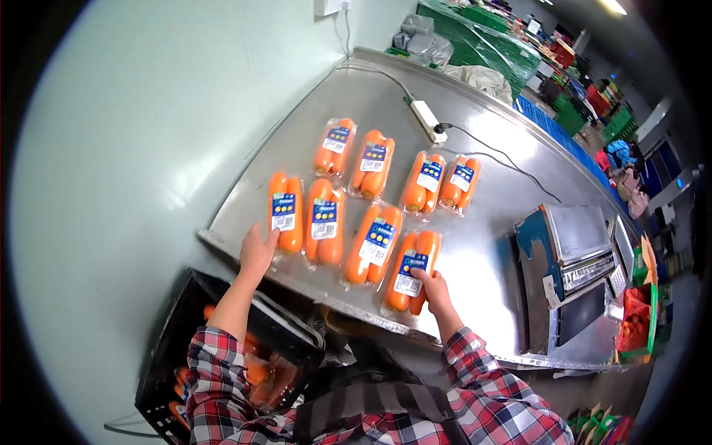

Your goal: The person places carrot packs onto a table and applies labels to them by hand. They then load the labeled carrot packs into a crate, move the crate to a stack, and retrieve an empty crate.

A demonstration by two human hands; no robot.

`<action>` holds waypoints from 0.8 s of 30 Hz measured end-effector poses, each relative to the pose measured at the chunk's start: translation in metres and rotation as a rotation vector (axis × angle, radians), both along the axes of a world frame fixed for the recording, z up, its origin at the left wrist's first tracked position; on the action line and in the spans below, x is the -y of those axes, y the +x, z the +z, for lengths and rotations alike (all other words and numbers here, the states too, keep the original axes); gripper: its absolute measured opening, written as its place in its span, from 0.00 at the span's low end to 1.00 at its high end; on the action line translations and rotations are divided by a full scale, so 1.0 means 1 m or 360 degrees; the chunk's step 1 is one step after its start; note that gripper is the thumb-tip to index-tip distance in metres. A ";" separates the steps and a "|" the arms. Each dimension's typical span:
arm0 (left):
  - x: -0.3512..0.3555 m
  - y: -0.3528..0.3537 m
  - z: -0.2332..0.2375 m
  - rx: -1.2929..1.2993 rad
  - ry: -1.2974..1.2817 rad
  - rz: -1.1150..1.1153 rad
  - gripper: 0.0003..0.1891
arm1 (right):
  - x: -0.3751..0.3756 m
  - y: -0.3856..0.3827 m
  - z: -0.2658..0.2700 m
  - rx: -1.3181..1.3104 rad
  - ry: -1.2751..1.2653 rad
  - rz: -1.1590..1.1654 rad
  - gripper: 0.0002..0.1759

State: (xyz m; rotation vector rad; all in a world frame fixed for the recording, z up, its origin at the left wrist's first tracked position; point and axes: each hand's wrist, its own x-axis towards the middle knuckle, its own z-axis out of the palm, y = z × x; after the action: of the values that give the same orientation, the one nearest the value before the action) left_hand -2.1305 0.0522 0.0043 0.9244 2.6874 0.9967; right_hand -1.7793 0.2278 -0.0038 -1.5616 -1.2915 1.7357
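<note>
Several clear packs of carrots with blue and white labels lie in two rows on the metal table point(475, 259). My left hand point(258, 248) touches the lower end of the leftmost front pack point(286, 211), its fingers apart. My right hand point(434, 288) grips the rightmost front pack point(413, 273), thumb on top near the label. Between them lie two more front packs, one upright in view point(325, 221) and one slanted point(374, 243). The back row holds a left pair of packs point(334, 147) point(372, 165) and a right pair point(423, 182) point(460, 184).
A white power strip point(428, 121) with cables lies behind the packs. At the right stands a labelling or wrapping machine point(571, 274). A black crate point(170, 348) with bagged carrots sits below left. Green crates and people point(621, 154) are farther back.
</note>
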 end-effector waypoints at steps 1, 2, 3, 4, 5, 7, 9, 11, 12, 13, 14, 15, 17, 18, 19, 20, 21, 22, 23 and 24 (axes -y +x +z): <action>-0.008 -0.002 0.003 0.0138 -0.0030 0.0031 0.35 | -0.004 0.012 -0.022 -0.0157 -0.0089 0.0005 0.21; -0.018 -0.005 0.009 0.0275 -0.0062 0.0056 0.36 | 0.000 0.019 -0.017 -0.0286 -0.0158 -0.0064 0.21; -0.028 -0.007 0.011 0.0414 -0.0092 0.0087 0.37 | 0.004 0.023 -0.003 -0.0413 -0.0220 -0.0127 0.20; -0.034 -0.033 -0.032 0.0300 -0.0032 0.0143 0.38 | 0.005 0.023 0.012 -0.0561 -0.0300 -0.0244 0.19; -0.039 -0.040 -0.035 0.0488 0.0059 0.0129 0.37 | 0.008 0.023 0.026 -0.0703 -0.0382 -0.0360 0.17; -0.054 -0.049 -0.039 0.0866 0.0237 0.0109 0.34 | 0.001 0.014 0.030 -0.0811 -0.0450 -0.0349 0.16; -0.061 -0.054 -0.037 0.1040 0.0253 0.0062 0.26 | -0.004 -0.016 0.038 -0.0850 -0.0331 -0.0295 0.17; -0.056 -0.052 -0.022 0.1170 0.0195 0.0086 0.23 | -0.012 -0.048 0.016 -0.0706 -0.0271 -0.0210 0.20; -0.049 -0.050 -0.018 0.1287 0.0189 0.0102 0.23 | -0.012 -0.064 0.009 -0.0534 -0.0199 -0.0150 0.22; -0.050 -0.049 -0.014 0.1402 0.0204 0.0109 0.22 | -0.015 -0.076 0.005 -0.0368 -0.0106 -0.0087 0.23; -0.054 -0.049 -0.010 0.1518 0.0229 0.0108 0.22 | -0.013 -0.084 0.005 -0.0374 -0.0090 -0.0077 0.24; -0.059 -0.049 -0.009 0.1637 0.0256 0.0102 0.22 | -0.013 -0.088 0.008 -0.0378 -0.0069 -0.0069 0.25; -0.063 -0.049 -0.011 0.1723 0.0414 0.0124 0.20 | -0.016 -0.082 0.020 -0.0276 -0.0073 0.0072 0.26; -0.062 -0.044 -0.006 0.1792 0.0488 0.0162 0.19 | -0.017 -0.079 0.024 -0.0236 -0.0104 0.0121 0.26; -0.062 -0.043 -0.005 0.1854 0.0564 0.0200 0.18 | -0.019 -0.078 0.025 -0.0203 -0.0133 0.0173 0.26; -0.058 -0.052 -0.017 0.1821 0.0590 0.0172 0.18 | -0.022 -0.076 0.016 -0.0189 -0.0157 0.0215 0.28; -0.047 -0.062 -0.020 0.1853 0.0598 0.0153 0.18 | -0.021 -0.077 0.017 -0.0254 -0.0174 0.0218 0.28; -0.037 -0.071 -0.023 0.1884 0.0604 0.0131 0.18 | -0.021 -0.078 0.020 -0.0320 -0.0191 0.0218 0.28; -0.032 -0.075 -0.024 0.1919 0.0609 0.0103 0.17 | -0.021 -0.079 0.021 -0.0385 -0.0205 0.0212 0.28; -0.030 -0.071 -0.009 0.2033 0.0759 0.0056 0.17 | -0.023 -0.075 0.012 -0.0365 -0.0263 0.0246 0.27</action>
State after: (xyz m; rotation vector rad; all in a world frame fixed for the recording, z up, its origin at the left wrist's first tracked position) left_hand -2.2016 0.0819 -0.0046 0.1029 1.4136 1.5321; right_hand -1.8548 0.2512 0.0081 -1.3280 -1.2074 2.0965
